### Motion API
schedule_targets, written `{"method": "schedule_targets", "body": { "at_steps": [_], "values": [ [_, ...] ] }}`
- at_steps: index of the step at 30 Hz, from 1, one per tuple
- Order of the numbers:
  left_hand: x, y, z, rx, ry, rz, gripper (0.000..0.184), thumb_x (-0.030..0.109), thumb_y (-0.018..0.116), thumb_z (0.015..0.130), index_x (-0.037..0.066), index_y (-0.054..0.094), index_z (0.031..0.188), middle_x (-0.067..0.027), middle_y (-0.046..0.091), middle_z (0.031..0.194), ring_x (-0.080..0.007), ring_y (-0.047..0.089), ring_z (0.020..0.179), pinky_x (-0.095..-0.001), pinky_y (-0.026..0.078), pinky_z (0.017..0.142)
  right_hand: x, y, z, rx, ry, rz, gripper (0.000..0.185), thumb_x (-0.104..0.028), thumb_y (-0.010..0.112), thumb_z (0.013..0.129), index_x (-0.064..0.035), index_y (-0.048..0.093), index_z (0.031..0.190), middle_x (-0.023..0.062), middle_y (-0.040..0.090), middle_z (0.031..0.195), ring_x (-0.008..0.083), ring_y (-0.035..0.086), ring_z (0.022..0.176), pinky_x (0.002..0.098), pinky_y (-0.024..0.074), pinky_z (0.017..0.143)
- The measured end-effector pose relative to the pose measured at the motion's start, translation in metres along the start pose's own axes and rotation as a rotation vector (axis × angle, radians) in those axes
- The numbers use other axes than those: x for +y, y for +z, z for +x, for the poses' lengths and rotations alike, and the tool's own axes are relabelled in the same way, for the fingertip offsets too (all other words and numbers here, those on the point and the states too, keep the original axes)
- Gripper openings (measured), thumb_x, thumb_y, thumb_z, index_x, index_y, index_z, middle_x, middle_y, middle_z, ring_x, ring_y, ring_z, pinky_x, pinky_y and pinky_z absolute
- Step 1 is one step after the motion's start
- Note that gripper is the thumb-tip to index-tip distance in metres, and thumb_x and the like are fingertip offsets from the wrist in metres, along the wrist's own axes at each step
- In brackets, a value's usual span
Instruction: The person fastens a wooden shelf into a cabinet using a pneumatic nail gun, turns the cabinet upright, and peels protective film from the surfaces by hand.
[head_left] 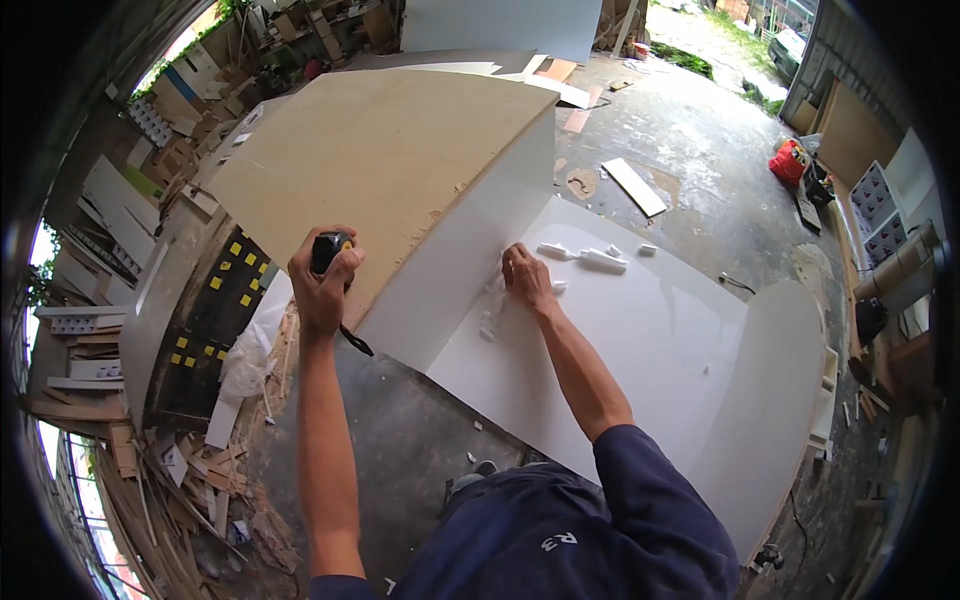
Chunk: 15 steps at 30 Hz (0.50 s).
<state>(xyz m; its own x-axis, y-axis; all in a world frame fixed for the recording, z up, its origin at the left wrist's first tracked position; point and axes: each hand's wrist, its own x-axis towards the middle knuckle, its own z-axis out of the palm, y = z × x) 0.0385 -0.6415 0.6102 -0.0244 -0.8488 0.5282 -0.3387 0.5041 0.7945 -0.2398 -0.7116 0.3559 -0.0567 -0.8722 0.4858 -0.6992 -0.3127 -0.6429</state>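
Note:
My left hand (pixel 325 285) is wrapped round a black tape measure (pixel 328 252) above the near left edge of a large tan-topped board (pixel 390 130). A dark strap hangs below that hand. My right hand (pixel 527 278) has its fingers bent together low beside the white upright side panel (pixel 480 230), over a white flat panel (pixel 600 350). Whatever those fingers hold, if anything, is hidden. Small white pieces (pixel 603 260) lie on the flat panel to the right of this hand, and crumpled translucent bits (pixel 490 322) lie to its left.
A curved white panel (pixel 770 400) stands at the right end. Wood scraps (pixel 215 470) and a black board with yellow squares (pixel 215 310) are at the left. On the concrete floor lie a white strip (pixel 633 187) and, farther right, a red bag (pixel 788 162).

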Motion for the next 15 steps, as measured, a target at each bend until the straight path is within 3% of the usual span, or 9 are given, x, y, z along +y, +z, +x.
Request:
{"method": "schedule_targets", "body": {
  "at_steps": [4, 15],
  "values": [
    [0.001, -0.001, 0.000, -0.010, 0.012, 0.019, 0.020, 0.011, 0.071, 0.081, -0.002, 0.067, 0.094, -0.0004, 0.059, 0.076, -0.0071, 0.054, 0.068, -0.0213, 0.044, 0.062, -0.010, -0.013, -0.026, -0.242, -0.138, -0.009, 0.006, -0.007, 0.062, 0.088, -0.0056, 0.060, 0.093, 0.0100, 0.063, 0.099, 0.0355, 0.066, 0.078, 0.0454, 0.0531, 0.069],
    [-0.002, 0.000, 0.000, -0.006, -0.010, -0.015, 0.018, 0.010, 0.071, 0.082, -0.002, 0.066, 0.094, 0.0012, 0.058, 0.075, -0.0059, 0.052, 0.067, -0.0210, 0.043, 0.061, -0.071, -0.028, -0.089, -0.539, -0.351, 0.172, 0.017, -0.012, 0.065, 0.083, -0.0028, 0.052, 0.089, 0.0109, 0.059, 0.098, 0.0357, 0.065, 0.075, 0.0477, 0.0519, 0.064]
  ]
}}
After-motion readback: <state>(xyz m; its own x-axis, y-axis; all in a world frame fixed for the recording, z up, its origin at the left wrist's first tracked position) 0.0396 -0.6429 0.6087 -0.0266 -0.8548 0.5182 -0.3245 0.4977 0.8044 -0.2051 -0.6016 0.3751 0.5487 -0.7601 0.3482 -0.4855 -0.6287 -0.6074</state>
